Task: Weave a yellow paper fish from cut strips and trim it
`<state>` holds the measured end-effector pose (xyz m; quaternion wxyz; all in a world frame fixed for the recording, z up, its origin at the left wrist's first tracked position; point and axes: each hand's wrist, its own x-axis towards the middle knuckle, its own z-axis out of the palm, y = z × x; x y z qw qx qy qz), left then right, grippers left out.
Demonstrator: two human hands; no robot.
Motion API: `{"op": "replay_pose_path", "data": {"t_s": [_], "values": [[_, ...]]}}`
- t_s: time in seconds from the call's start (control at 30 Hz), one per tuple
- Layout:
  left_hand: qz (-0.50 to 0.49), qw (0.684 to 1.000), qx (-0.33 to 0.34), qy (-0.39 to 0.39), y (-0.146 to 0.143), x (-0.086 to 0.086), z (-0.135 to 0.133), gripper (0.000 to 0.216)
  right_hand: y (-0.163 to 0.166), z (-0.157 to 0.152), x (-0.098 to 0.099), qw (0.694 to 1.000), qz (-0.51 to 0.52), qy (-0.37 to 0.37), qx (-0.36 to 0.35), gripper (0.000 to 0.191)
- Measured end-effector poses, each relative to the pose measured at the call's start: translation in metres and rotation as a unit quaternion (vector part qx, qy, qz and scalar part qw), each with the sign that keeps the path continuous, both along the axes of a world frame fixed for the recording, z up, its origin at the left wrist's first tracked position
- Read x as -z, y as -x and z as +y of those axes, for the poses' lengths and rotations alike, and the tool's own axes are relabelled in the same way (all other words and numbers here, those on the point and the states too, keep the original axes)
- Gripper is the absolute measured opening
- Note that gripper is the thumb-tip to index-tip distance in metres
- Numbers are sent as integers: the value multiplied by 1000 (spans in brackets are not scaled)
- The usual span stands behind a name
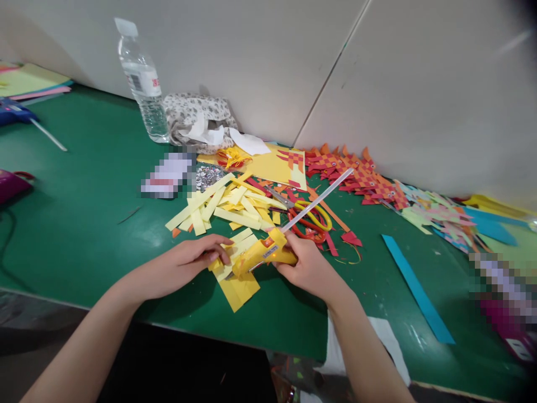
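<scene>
My right hand (308,263) is wrapped round the handle of a yellow hot glue gun (262,254). A long translucent glue stick (321,198) sticks out of its back, and its nozzle points down and left over a yellow paper piece (239,291) made of overlapping strips. At the left edge of that piece, my left hand (205,254) grips the paper with bent fingers. Just beyond lies a heap of loose yellow paper strips (229,204). Scissors with red and yellow handles (323,215) rest beside the heap, partly behind the glue stick.
A water bottle (145,84) stands by a patterned cloth pouch (201,115) at the wall. Woven red-orange paper fish (356,173) are piled at the back right. A blue strip (415,285) lies at right. Another glue gun (17,112), blue, is at far left.
</scene>
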<state>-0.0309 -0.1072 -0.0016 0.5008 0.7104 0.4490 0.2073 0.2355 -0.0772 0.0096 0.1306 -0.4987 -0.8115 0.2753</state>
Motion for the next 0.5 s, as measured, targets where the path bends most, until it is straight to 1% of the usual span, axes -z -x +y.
{"op": "replay_pose_path", "data": {"t_s": [0.23,0.5], "values": [[7,1000,-8,-10,-1,-3,-1,31,2,0,-6,1000,-15,6,-2,52],[6,1000,-17,-5,-2,0,-1,34,5,-1,-4,999,45,5,3,59]]}}
